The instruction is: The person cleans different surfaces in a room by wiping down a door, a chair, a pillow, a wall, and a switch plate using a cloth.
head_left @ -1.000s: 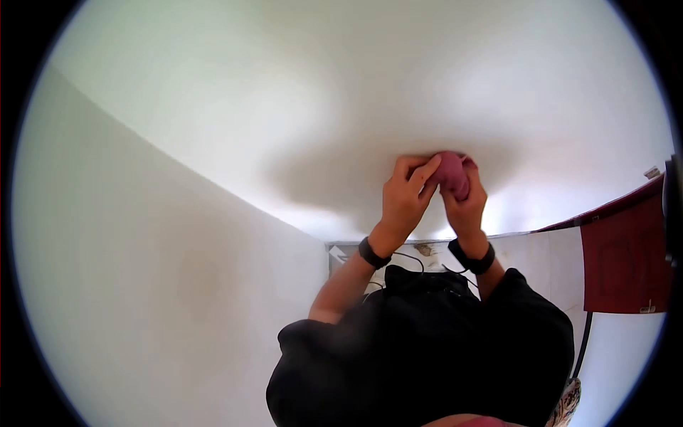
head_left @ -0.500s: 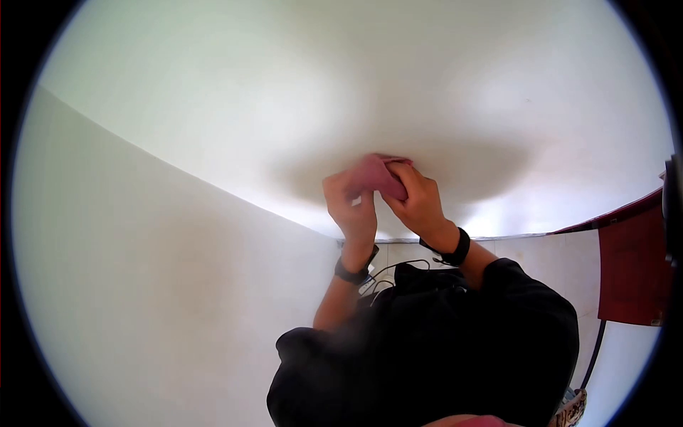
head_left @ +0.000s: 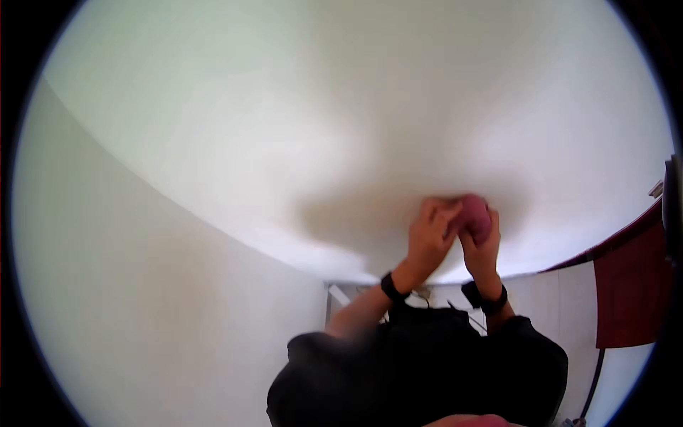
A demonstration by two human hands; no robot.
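Observation:
A folded dusty-pink cloth (head_left: pixel 475 215) is bunched between my two hands, in front of the white wall (head_left: pixel 235 128). My left hand (head_left: pixel 429 233) has its fingers closed on the cloth's left side. On the other side, my right hand (head_left: pixel 485 252) grips it, with the thumb below and the fingers partly hidden behind the folds. Whether the cloth touches the wall, I cannot tell. Each wrist wears a black band.
A second white wall (head_left: pixel 178 285) meets the first in a corner on the left. To the right is a dark red panel (head_left: pixel 629 281). Pale floor tiles (head_left: pixel 555 299) lie below, and cables are partly visible near my body.
Both hands have moved right and lower in the view together with the cloth. The cloth looks more tightly bunched, and the view has shifted slightly.

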